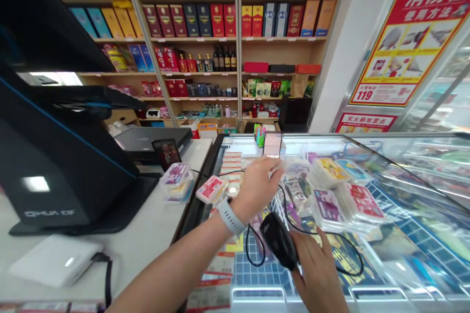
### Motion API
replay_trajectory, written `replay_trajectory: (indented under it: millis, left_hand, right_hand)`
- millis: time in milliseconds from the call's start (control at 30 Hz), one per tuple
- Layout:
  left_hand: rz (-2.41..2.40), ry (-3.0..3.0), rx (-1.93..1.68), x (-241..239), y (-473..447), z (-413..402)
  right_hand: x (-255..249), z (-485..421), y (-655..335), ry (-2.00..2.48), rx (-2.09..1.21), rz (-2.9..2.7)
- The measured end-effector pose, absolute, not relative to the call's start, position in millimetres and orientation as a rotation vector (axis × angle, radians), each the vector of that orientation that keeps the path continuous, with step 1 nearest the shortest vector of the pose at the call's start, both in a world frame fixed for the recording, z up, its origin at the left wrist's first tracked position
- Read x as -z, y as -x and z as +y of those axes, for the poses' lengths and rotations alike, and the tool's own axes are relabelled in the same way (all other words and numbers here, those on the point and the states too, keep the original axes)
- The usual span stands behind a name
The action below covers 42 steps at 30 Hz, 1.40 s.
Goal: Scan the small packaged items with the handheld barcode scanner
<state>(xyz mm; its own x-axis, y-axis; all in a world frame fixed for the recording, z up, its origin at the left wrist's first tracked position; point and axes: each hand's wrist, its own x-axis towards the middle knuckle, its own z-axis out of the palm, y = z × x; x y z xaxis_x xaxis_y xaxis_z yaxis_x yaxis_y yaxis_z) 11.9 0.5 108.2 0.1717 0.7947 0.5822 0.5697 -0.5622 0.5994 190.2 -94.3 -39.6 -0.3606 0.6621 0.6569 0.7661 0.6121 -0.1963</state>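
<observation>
Glass freezer lid [404, 234] is the surface, with a pile of packets [341, 195] on it. At the pile's edge: left hand [257, 187], blurred, so grip can't be told. Just below: right hand [317, 269] grasping the scanner [279, 240]. Looks mid-scan. A read needs a barcode facing the scanner.

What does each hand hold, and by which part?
The right hand grips the scanner by its handle. The left hand, blurred at the packets: cannot tell.
</observation>
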Motion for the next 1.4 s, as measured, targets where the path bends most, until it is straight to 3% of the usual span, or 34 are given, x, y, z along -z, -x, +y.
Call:
replay_trajectory:
  millis: [200, 367, 533, 700, 1067, 1400]
  left_hand:
    - [1.310, -0.965, -1.491, -70.6, 68.0, -1.9]
    - [1.327, -0.539, -1.426, -57.6, 95.2, -51.5]
    - [1.369, -0.531, -1.289, -80.2, 112.7, -93.0]
    - [1.389, -0.599, -1.270, -108.7, 118.6, -97.7]
    - [1.501, -0.579, -1.356, -117.7, 78.4, -112.5]
    - [1.640, -0.510, -1.393, -113.7, 25.1, -134.4]
  right_hand:
    - [34.6, -86.7, -181.3, 1.173, -0.019, -2.085]
    - [-7.8, -85.6, -189.7, 1.439, -0.310, -2.015]
    - [-73.5, -95.2, -184.6, 1.683, -0.634, -1.848]
    - [-110.2, -108.9, -165.9, 1.785, -0.736, -1.721]
    - [-130.3, -114.9, -173.6, 1.487, -0.581, -2.048]
    - [-145.0, -103.9, -203.6, 1.329, -0.684, -2.230]
